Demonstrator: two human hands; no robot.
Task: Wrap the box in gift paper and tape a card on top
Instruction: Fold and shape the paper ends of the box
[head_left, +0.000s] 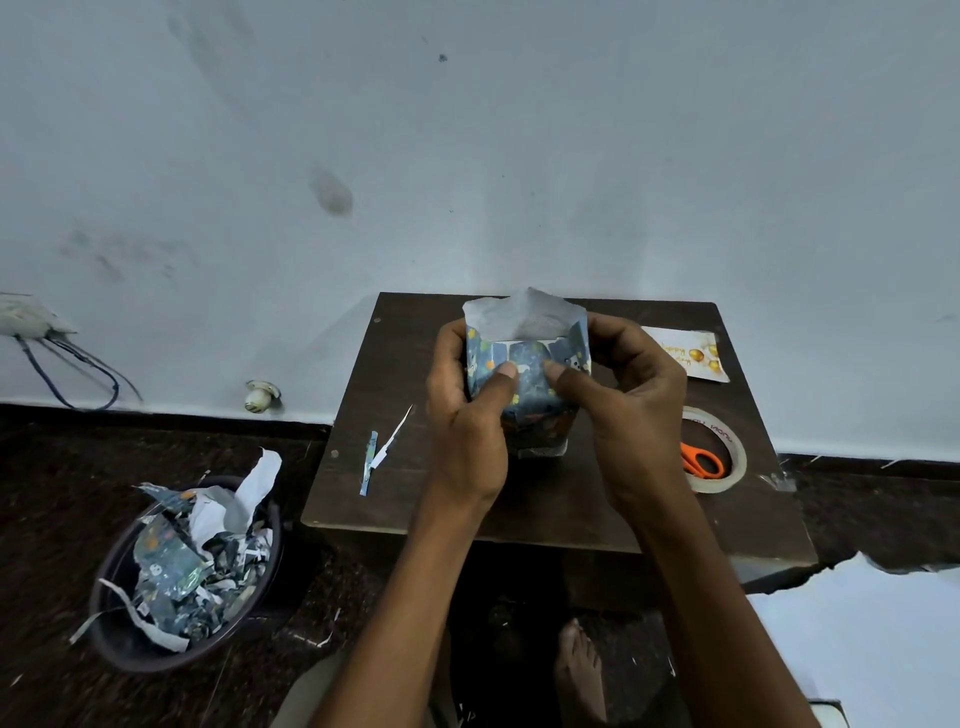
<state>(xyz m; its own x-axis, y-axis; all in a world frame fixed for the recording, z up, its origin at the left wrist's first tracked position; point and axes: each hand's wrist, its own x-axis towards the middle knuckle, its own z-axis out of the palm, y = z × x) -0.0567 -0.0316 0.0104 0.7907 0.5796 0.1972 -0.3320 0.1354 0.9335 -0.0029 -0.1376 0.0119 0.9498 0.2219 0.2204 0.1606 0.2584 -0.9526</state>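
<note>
Over the bench (415, 499) we grip the half-wrapped box (524, 384) in both hands, left hand (467, 415) and right hand (628, 410); end flaps open, card (685, 353) untaped.

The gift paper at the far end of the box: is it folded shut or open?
Open: the gift paper stands up there, white inside showing.

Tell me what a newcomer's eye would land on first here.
First, the two hands, left hand and right hand, gripping a box half-wrapped in blue patterned paper above the dark table, its white flap standing open at the top. Next, the orange scissors inside the tape roll at the table's right, and the bin of paper scraps on the floor, left.
</note>
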